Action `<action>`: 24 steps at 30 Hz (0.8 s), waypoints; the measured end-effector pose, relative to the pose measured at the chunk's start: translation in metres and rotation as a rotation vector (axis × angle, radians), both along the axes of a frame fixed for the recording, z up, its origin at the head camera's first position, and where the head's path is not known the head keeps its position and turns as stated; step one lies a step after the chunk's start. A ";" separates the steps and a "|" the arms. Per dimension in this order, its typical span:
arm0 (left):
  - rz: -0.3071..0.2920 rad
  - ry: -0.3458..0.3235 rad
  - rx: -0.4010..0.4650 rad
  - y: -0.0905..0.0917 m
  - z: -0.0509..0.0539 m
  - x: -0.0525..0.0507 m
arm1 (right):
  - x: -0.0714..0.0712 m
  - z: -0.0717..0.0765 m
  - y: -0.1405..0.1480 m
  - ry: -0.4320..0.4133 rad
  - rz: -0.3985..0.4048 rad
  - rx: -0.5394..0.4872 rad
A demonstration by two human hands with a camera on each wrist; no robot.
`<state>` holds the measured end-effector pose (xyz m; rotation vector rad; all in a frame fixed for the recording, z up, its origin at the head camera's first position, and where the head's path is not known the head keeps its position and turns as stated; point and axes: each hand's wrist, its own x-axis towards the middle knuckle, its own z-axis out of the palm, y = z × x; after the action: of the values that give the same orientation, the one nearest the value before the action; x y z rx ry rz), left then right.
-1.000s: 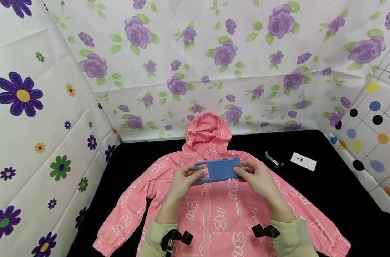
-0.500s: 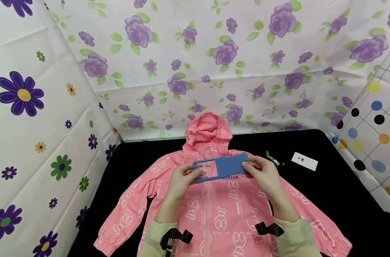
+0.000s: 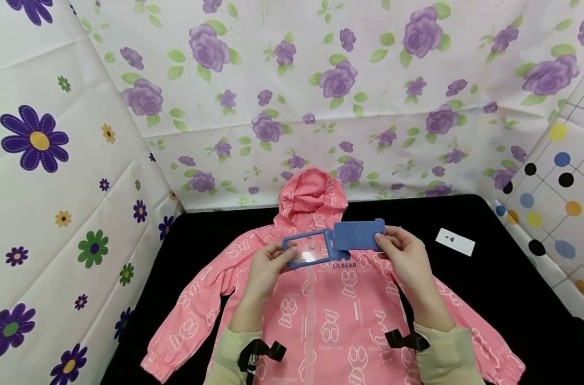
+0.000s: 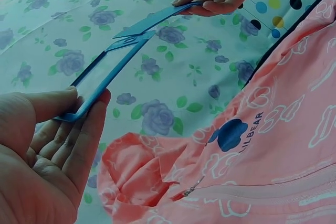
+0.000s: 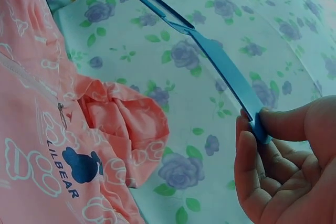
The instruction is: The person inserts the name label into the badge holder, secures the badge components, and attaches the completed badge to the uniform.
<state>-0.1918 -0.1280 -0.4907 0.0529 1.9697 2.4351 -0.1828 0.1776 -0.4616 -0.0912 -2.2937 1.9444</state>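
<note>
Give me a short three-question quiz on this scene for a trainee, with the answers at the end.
1. Which hand grips the windowed blue frame?

2. True or false: the white card lies on top of the pink jacket.

3. What does the right hand hold?
A) the white card
B) a solid blue panel
C) a pen

Key:
1. The left hand.
2. False; it lies on the black table, beside the jacket.
3. B.

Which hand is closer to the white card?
Right. The right hand is just left of the white card; the left hand is farther left, over the pink jacket.
</note>
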 end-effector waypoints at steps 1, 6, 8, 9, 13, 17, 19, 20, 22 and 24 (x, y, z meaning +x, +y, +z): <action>-0.002 0.004 0.007 0.000 0.001 0.000 | 0.000 0.000 0.000 0.008 -0.010 -0.009; -0.016 0.026 0.035 -0.003 0.003 0.001 | -0.002 -0.002 0.002 0.002 -0.010 -0.057; -0.018 0.034 0.036 -0.004 0.004 0.001 | -0.002 -0.004 0.004 -0.015 0.022 -0.069; -0.019 0.038 0.036 -0.004 0.004 0.002 | -0.002 -0.006 0.005 -0.025 0.041 -0.078; -0.017 0.037 0.039 -0.005 0.007 0.002 | -0.005 -0.017 0.008 -0.066 0.130 -0.084; -0.014 0.031 0.050 -0.004 0.009 0.002 | -0.011 -0.039 0.010 -0.137 0.201 -0.099; -0.018 0.031 0.054 -0.003 0.010 0.003 | -0.012 -0.051 0.010 -0.181 0.220 -0.086; -0.019 0.033 0.054 -0.003 0.009 0.003 | -0.012 -0.056 0.009 -0.199 0.229 -0.071; -0.020 0.034 0.049 -0.002 0.009 0.003 | -0.012 -0.063 0.008 -0.228 0.231 -0.036; -0.021 0.034 0.045 -0.002 0.009 0.004 | -0.012 -0.067 0.008 -0.236 0.241 -0.013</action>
<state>-0.1881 -0.1298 -0.4819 0.1154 1.9169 2.4813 -0.1946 0.1851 -0.5290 -0.0497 -2.5456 2.1683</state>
